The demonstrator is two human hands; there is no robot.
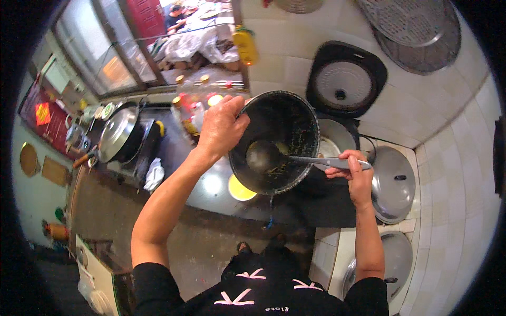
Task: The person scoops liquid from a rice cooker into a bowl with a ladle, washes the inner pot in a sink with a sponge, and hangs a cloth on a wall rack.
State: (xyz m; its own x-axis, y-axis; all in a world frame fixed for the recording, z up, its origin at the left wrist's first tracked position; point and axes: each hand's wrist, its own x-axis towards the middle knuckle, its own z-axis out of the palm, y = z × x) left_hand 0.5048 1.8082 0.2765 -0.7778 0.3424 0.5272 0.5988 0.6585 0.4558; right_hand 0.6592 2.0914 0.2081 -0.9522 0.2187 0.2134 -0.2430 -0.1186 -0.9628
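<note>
My left hand [226, 128] grips the upper left rim of a deep dark pot [292, 118], which is tilted so that its inside faces me. My right hand [353, 170] holds the grey handle of a ladle [265, 157], whose round bowl lies inside the pot. Wet residue and small pale bits cling to the pot's inner wall. Below the pot's lower left side, a yellow round dish or lid [240, 187] rests on the dark countertop [213, 197], partly covered by the pot. Behind the pot to the right is a grey metal pot [334, 138].
A lidded wok [118, 134] sits on a stove at left, near a white cloth [154, 175]. Bottles [185, 114] stand behind my left hand. Metal lids [393, 185] lie at right. An opened black cooker lid [346, 79] rises behind. A person [175, 17] is outside the window.
</note>
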